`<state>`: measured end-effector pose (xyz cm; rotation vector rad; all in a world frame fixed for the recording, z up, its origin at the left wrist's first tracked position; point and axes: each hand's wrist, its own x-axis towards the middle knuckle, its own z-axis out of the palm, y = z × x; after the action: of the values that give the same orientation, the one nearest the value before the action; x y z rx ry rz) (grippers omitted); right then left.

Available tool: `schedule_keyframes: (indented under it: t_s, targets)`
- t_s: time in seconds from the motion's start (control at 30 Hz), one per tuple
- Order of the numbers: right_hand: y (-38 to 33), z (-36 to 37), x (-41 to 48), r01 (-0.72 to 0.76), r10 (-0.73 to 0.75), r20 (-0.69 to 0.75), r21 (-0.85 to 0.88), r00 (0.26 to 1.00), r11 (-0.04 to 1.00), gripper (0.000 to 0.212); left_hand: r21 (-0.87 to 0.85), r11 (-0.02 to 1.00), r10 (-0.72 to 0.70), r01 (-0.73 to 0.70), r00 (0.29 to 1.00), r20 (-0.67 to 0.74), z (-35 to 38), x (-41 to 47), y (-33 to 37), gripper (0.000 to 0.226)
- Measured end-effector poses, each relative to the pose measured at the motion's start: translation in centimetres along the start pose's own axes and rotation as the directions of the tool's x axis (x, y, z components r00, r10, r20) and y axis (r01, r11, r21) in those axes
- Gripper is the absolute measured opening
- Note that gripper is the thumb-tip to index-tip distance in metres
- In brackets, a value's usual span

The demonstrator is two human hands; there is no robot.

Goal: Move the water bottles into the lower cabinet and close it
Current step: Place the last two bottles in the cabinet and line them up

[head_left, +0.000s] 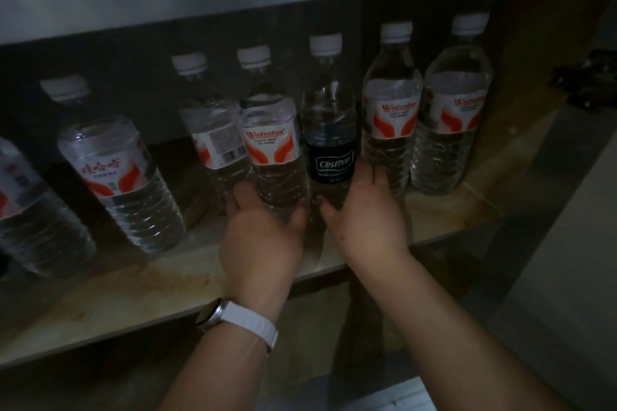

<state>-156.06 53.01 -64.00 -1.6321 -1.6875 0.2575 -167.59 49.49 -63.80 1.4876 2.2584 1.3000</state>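
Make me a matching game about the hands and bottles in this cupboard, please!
Things:
1. left hand
2. right hand
3. dark-label bottle
4. watch strap

What fits:
A. wrapped round the left wrist
B. grips the dark-label bottle
C. has a white cap on top
D. grips a red-label bottle

Right pairs: 1-D, 2-B, 3-C, 4-A.

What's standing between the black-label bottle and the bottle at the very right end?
One clear plastic water bottle with a red-and-white label and white cap, seen in the head view.
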Motion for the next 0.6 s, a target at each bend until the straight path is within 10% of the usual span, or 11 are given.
schedule_keyframes:
  t_s: [0.6]
  targets:
    - [0.1,-0.2,-0.2,0.011,-0.010,-0.009,0.014,1.000,1.000,0.073,-0.002,0.999,-0.045,0.045,0.999,-0.024,0.4,0.5,0.9,0.057]
